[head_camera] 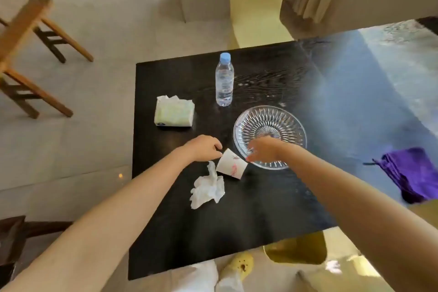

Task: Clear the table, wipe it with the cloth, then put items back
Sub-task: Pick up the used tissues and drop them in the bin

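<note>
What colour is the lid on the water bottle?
Light blue. The cap tops the clear water bottle, seen best in the head view.

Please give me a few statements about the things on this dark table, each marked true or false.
1. The water bottle stands upright with its cap on. True.
2. The paper cup stands upright. False: it lies on its side between the two hands, beside the glass dish.
3. The crumpled tissue lies inside the glass dish. False: it lies on the table, near the paper cup.
4. The pack of tissues sits to the left of the water bottle. True.
5. The left hand is at the paper cup and the right hand is over the dish's near rim. True.
6. The purple cloth is spread over the middle of the table. False: it lies bunched up at the far right.
</note>
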A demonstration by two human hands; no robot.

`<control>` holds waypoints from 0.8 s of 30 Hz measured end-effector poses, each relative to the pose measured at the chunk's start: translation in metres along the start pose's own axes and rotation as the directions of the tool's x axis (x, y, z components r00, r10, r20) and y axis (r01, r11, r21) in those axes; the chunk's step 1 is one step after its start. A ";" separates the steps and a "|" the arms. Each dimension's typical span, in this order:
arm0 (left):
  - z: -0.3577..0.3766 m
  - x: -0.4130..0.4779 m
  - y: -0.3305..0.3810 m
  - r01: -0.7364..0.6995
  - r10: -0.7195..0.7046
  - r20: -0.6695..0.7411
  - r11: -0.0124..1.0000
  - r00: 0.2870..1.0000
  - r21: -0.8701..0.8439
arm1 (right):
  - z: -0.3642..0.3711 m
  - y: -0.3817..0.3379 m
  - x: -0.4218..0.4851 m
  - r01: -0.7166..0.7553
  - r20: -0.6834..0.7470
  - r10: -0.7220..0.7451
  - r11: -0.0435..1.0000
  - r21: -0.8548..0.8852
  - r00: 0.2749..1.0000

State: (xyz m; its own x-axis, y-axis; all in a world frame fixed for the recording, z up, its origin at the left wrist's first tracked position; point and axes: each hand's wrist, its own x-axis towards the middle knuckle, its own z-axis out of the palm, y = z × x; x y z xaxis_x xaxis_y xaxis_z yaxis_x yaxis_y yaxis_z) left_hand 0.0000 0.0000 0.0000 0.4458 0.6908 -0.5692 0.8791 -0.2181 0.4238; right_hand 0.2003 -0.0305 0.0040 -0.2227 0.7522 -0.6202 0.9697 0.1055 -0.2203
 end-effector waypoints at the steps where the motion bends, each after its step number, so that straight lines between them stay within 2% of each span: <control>1: 0.007 -0.004 -0.007 0.035 -0.035 -0.009 0.999 0.999 0.002 | 0.006 -0.005 0.004 -0.009 0.003 0.009 1.000 0.021 1.000; 3: 0.027 -0.012 -0.022 0.100 -0.101 -0.045 0.994 0.994 -0.041 | 0.019 -0.014 0.012 -0.015 -0.028 0.016 0.999 0.040 0.999; 5: 0.054 -0.023 -0.029 0.135 -0.135 -0.052 0.991 0.989 -0.007 | 0.034 -0.025 0.019 -0.011 -0.066 0.011 1.000 -0.006 0.998; 8: 0.088 -0.032 -0.029 0.020 -0.016 -0.028 0.986 0.999 0.163 | 0.051 -0.035 0.030 -0.039 -0.129 0.029 0.997 -0.073 0.991; 10: 0.108 -0.038 -0.033 -0.013 0.018 -0.038 0.991 0.999 0.137 | 0.061 -0.040 0.036 -0.064 -0.149 0.050 0.994 -0.089 0.988; 16: 0.141 -0.027 -0.037 0.102 -0.044 -0.222 0.960 0.974 0.260 | 0.082 -0.042 0.048 -0.132 -0.219 0.121 0.991 -0.036 0.968; 19: 0.152 -0.017 -0.037 0.145 -0.027 -0.333 0.931 0.943 0.335 | 0.087 -0.039 0.051 -0.141 -0.224 0.137 0.990 -0.003 0.965; 22: 0.152 -0.013 -0.042 0.109 -0.007 -0.352 0.957 0.936 0.270 | 0.088 -0.036 0.051 -0.159 -0.218 0.177 0.983 0.097 0.960; 24: 0.146 -0.010 -0.046 0.085 -0.042 -0.358 0.991 0.933 0.106 | 0.084 -0.030 0.049 -0.174 -0.199 0.242 0.936 0.306 0.950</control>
State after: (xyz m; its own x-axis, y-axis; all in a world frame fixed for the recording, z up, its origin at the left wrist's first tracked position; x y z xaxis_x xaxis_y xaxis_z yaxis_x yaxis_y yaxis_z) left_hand -0.0203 -0.0974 -0.1162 0.3188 0.9003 -0.2962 0.9266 -0.2303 0.2973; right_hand 0.1514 -0.0519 -0.0832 0.0430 0.8691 -0.4928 0.9156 -0.2317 -0.3287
